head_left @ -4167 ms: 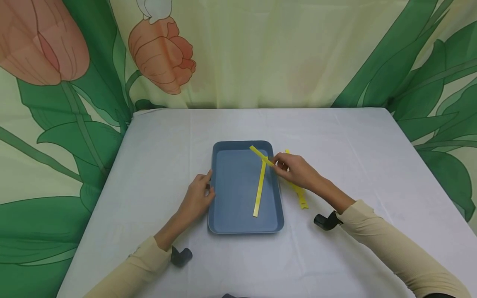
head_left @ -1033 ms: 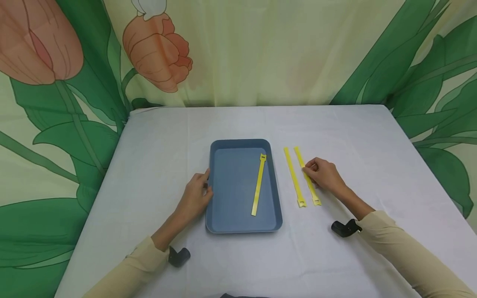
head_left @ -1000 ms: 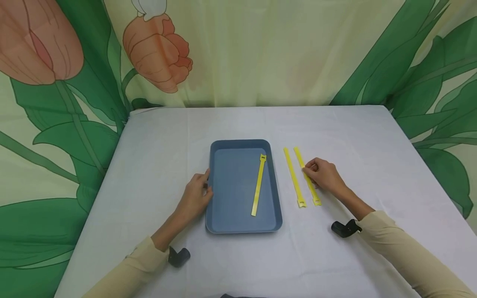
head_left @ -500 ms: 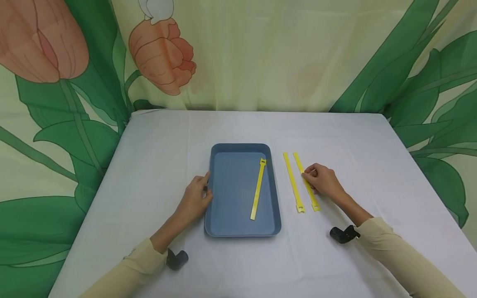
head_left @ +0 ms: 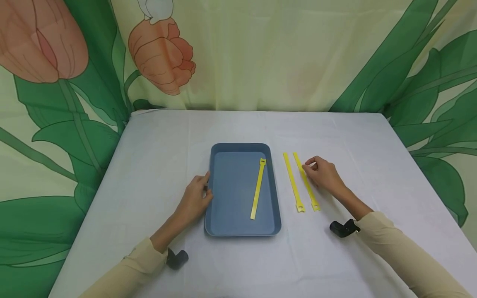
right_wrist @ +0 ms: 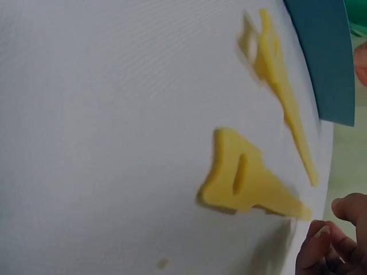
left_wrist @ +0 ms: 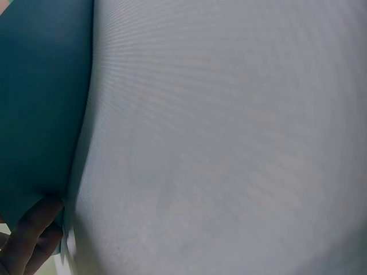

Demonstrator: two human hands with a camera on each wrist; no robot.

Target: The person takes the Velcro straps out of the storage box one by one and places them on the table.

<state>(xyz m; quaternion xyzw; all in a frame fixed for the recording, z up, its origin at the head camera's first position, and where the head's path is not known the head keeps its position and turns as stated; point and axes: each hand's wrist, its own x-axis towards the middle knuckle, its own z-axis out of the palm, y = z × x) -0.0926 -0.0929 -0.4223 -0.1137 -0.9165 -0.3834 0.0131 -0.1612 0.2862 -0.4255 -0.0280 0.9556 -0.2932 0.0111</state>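
A shallow blue-grey tray lies on the white-covered table, with one yellow cable tie along its right side. My left hand rests against the tray's left wall, its fingers touching the outer side in the left wrist view. Right of the tray, two more yellow ties lie side by side: an inner tie and an outer tie, slotted heads towards me. Beside the upper part of the outer tie is my right hand. In the right wrist view its thumb stands apart from the bent fingers.
White cloth covers the table, which ends at a flowered curtain behind. Black wrist cameras hang below both sleeves, the left camera and the right camera, close above the cloth.
About four seconds ago my right hand held a tie over the tray; now two ties lie separately on the right. Since half a second ago that hand has shifted slightly away from me. Left hand unchanged.
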